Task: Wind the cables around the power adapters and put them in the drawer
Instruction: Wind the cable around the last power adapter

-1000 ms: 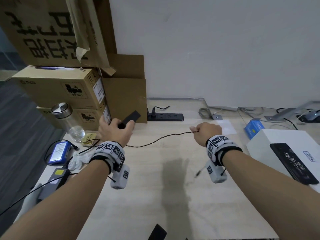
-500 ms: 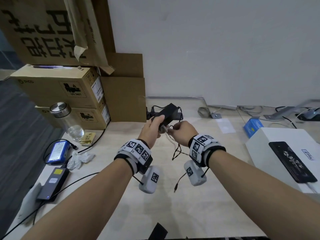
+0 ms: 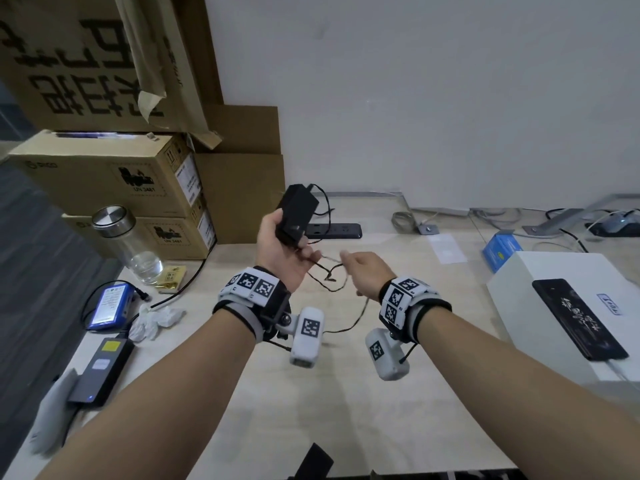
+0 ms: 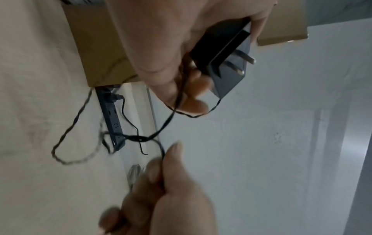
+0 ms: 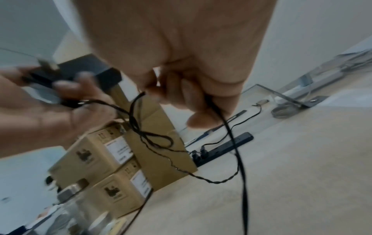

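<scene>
My left hand (image 3: 287, 251) grips a black power adapter (image 3: 296, 214) above the desk, its plug prongs (image 4: 244, 66) pointing away from the palm. Its thin black cable (image 3: 329, 277) hangs in loose, tangled loops between my hands. To the right, my right hand (image 3: 363, 273) pinches this cable (image 4: 163, 155) between thumb and fingers; the rest of the cable (image 5: 239, 167) trails down to the desk. A second, larger adapter (image 3: 100, 370) lies on the desk's left edge. No drawer is in view.
Cardboard boxes (image 3: 114, 174) are stacked at the back left, with a glass bottle (image 3: 130, 245) in front of them. A black power strip (image 3: 337, 231) lies by the wall. A blue pack (image 3: 110, 304) and crumpled tissue (image 3: 156, 320) sit left; a white box (image 3: 540, 289) stands right.
A second ago the cable was stretched straight between my spread hands. The hands then came together, and now the right hand has drawn a little to the right while the adapter is lifted and tilted upright.
</scene>
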